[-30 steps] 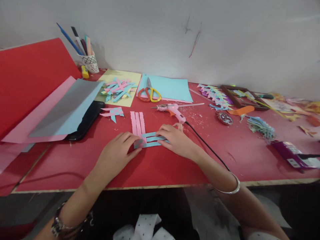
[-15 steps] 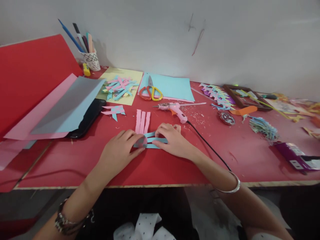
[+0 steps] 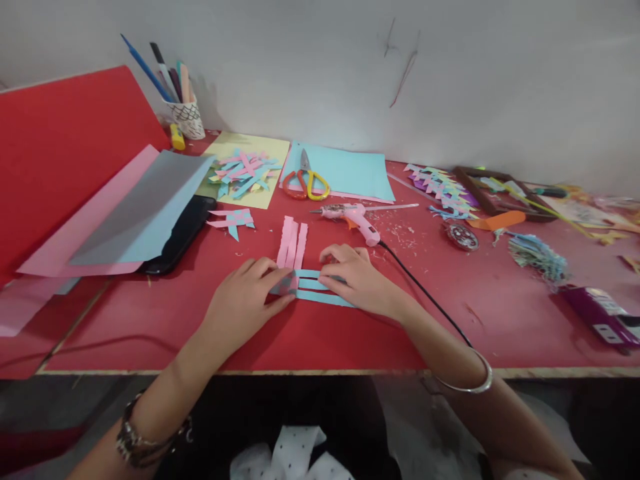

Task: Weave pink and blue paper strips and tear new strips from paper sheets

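Note:
My left hand [image 3: 249, 291] grips the place where pink paper strips [image 3: 293, 245] cross light blue paper strips [image 3: 325, 297], its thumb and fingers pressed around the weave. The pink strips stand away from me, and the blue ones run sideways toward the right. Over their right part lies my right hand [image 3: 363, 283], fingers curled and closed on the blue strips; its fingertips partly hide them. Just beyond is a pink glue gun [image 3: 353, 217] with a glue stick in its back. To the left lies a small woven pink and blue piece [image 3: 235, 220].
Scissors [image 3: 306, 180] rest on blue sheets [image 3: 350, 167] at the back. A heap of woven paper pieces [image 3: 245, 170] lies on a yellow sheet [image 3: 267, 200]. The glue gun's black cord [image 3: 425, 300] runs past my right forearm. Large paper sheets [image 3: 135, 207] lean at left.
The blue strips now lie more spread, with the nearest slanting down to the right. My right hand has shifted slightly along them, while my left hand keeps its grip. The view has turned slightly.

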`<move>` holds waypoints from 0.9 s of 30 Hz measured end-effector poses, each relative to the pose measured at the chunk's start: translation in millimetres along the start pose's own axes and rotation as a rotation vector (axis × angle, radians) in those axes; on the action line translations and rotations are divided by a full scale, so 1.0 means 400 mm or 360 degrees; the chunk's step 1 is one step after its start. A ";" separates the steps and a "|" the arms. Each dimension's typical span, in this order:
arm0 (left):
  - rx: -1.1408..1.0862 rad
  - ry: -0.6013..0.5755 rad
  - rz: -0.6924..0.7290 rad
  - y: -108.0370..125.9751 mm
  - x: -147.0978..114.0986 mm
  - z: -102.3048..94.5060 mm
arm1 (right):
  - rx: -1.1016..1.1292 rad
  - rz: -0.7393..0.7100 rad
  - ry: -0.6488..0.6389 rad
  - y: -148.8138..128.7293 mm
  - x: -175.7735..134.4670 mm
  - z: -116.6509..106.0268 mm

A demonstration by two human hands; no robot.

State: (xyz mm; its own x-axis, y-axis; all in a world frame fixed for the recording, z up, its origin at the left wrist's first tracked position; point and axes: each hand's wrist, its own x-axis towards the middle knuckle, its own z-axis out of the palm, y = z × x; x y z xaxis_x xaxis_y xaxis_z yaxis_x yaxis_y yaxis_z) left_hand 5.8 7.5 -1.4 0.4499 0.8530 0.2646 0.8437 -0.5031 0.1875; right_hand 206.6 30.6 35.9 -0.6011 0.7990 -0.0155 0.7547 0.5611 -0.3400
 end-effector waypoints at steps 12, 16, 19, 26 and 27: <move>-0.0103 -0.0014 -0.0073 -0.005 0.001 0.004 | -0.0164 0.0094 0.0007 0.009 -0.011 0.012; -0.0139 -0.0031 -0.0091 -0.005 0.004 0.001 | -0.0010 0.0048 0.0106 0.000 0.000 0.026; -0.0163 -0.0049 -0.0109 -0.002 0.006 -0.002 | 0.0093 0.0052 0.0122 0.003 0.006 0.030; -0.0191 -0.0095 -0.0147 -0.003 0.009 -0.004 | -0.0200 -0.0013 0.0101 0.013 0.015 0.029; -0.0192 -0.0100 -0.0151 -0.004 0.009 -0.003 | -0.0305 -0.0049 0.0084 0.013 0.016 0.030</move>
State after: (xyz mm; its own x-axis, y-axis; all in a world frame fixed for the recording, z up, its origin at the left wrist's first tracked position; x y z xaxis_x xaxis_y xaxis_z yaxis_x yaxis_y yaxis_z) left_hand 5.6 11.4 0.5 0.3902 0.9027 0.1814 0.8437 -0.4294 0.3221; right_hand 203.8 36.0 22.8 -0.6138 0.7883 0.0430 0.7755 0.6123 -0.1542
